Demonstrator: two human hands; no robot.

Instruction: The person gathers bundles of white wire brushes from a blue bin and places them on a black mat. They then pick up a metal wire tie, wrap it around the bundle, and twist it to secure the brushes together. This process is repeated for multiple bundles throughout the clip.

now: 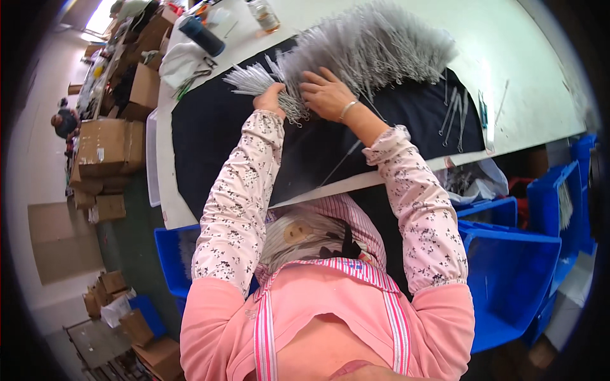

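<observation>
A large heap of thin wire brushes [375, 44], with pale bristles and looped wire ends, lies across the far part of a black cloth [210, 136]. My left hand [271, 100] is closed round a smaller bundle of wire brushes [254, 80] at the heap's left end, loops toward me. Beside it, my right hand [328, 96] rests against the heap's near edge with its fingers apart. Its palm side is hidden. Several loose brushes [452, 117] lie to the right, and a single brush [340, 164] lies near the cloth's front edge.
On the white table [527, 108] stand a dark blue tumbler [201, 35] and a clear bottle [263, 16] with amber liquid. A white cloth [183, 63] lies at the left. Blue bins [508, 273] stand at the right, cardboard boxes [111, 146] at the left. Another person [65, 122] is farther off.
</observation>
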